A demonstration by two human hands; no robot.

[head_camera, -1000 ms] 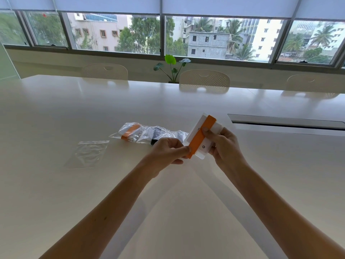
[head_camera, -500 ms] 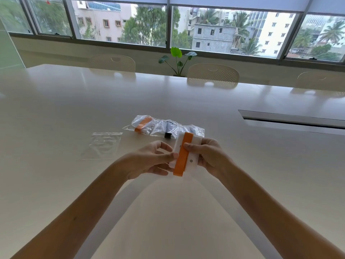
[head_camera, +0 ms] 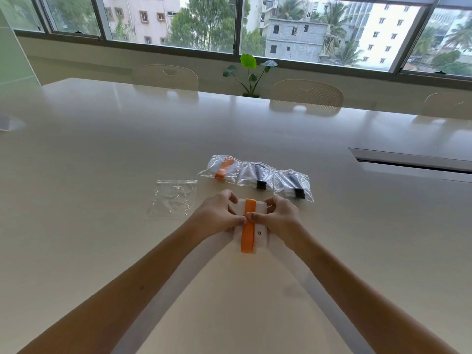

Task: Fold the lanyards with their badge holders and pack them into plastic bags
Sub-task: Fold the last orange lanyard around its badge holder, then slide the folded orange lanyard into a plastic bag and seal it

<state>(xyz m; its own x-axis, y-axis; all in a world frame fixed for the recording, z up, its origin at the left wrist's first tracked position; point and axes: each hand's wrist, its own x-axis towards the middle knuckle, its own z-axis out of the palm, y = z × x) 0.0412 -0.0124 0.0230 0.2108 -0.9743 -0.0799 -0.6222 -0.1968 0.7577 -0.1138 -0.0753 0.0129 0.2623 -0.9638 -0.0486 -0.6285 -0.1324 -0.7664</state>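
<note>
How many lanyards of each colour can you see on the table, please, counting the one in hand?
Orange lanyards: 2, one bagged, one held on its badge holder by the left hand and right hand
Black lanyards: 2, both bagged
Total: 4

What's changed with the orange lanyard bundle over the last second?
Both hands, left hand and right hand, turned the white badge holder with its orange folded lanyard from tilted to straight, still gripping it. The empty clear plastic bag and three packed bags stayed put.
</note>
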